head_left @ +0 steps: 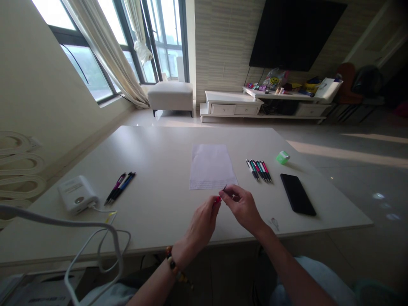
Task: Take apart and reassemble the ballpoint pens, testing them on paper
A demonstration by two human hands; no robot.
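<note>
Both my hands meet over the near middle of the white table [159,148]. My left hand [200,223] pinches the red end of a pen [218,198]. My right hand [242,206] pinches the pen's dark tip end, which points toward a sheet of white paper [211,165] lying just beyond my fingers. A row of several coloured pens [259,170] lies to the right of the paper. Two or three more pens [121,186] lie to the left.
A black phone [297,194] lies flat at the right, with a small green object [282,157] behind it. A white box [77,194] with white cables [105,238] sits at the left near edge. Beyond the table are a stool, a TV stand and windows.
</note>
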